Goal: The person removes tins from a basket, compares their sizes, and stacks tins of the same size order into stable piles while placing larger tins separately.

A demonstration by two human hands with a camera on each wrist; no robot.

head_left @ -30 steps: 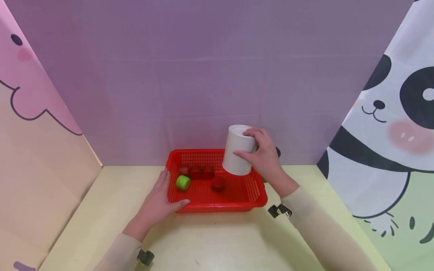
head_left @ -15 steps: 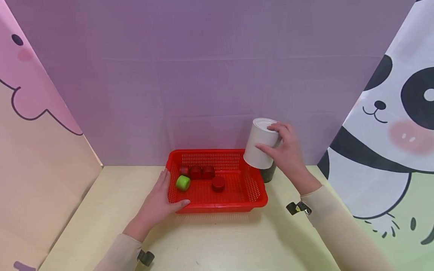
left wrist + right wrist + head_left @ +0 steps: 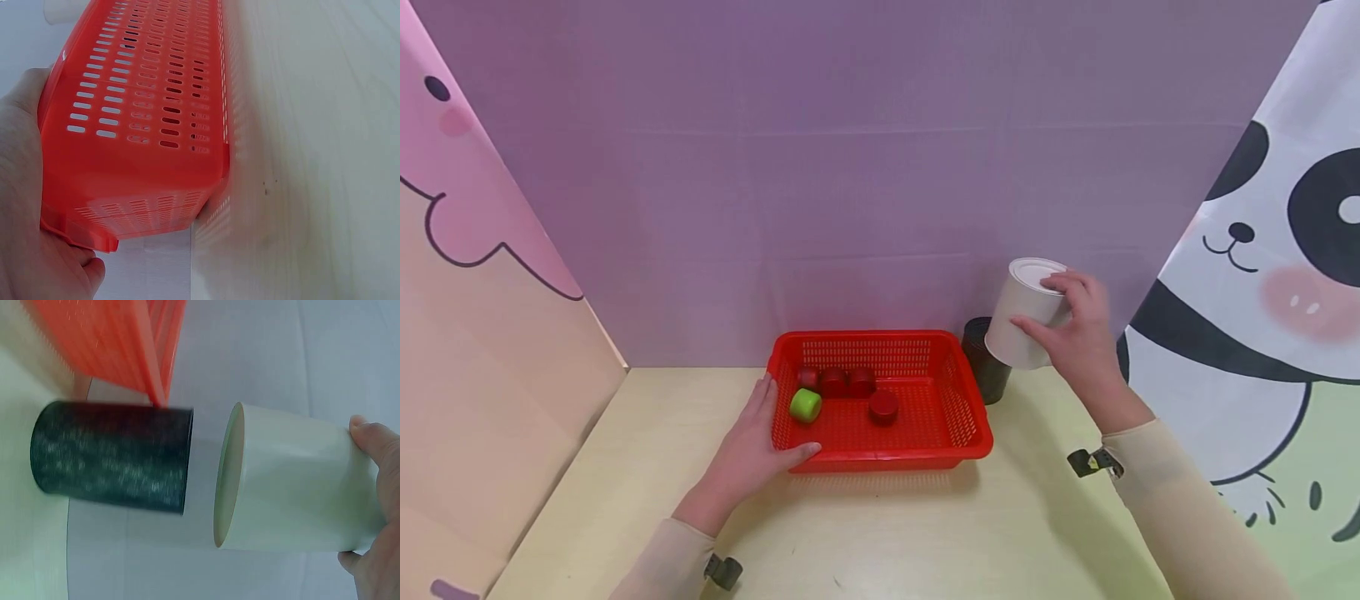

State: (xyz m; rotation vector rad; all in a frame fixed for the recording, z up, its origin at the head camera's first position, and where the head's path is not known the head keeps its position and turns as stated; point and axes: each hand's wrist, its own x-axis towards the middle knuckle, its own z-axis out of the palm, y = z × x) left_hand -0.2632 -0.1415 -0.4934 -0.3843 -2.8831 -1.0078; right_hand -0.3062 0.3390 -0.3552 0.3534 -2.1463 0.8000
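My right hand (image 3: pixel 1078 333) grips a white cylindrical can (image 3: pixel 1027 312), held upside down in the air just above and to the right of a dark cylindrical can (image 3: pixel 987 372). In the right wrist view the white can (image 3: pixel 294 481) has its open end facing the dark can (image 3: pixel 112 456). My left hand (image 3: pixel 752 446) holds the front left corner of a red plastic basket (image 3: pixel 955 437), thumb along its front wall. The basket (image 3: pixel 137 125) fills the left wrist view. Inside lie a green cap (image 3: pixel 805 405) and several red caps (image 3: pixel 883 406).
A pale wooden table (image 3: pixel 887 533) carries everything. A purple backdrop (image 3: pixel 850 167) stands behind, a pink cartoon panel (image 3: pixel 475 250) on the left and a panda panel (image 3: pixel 1262 250) on the right. The dark can stands right behind the basket's right end.
My right hand carried the white can rightward, from above the basket's right end to above the dark can. The left hand and the basket stayed put.
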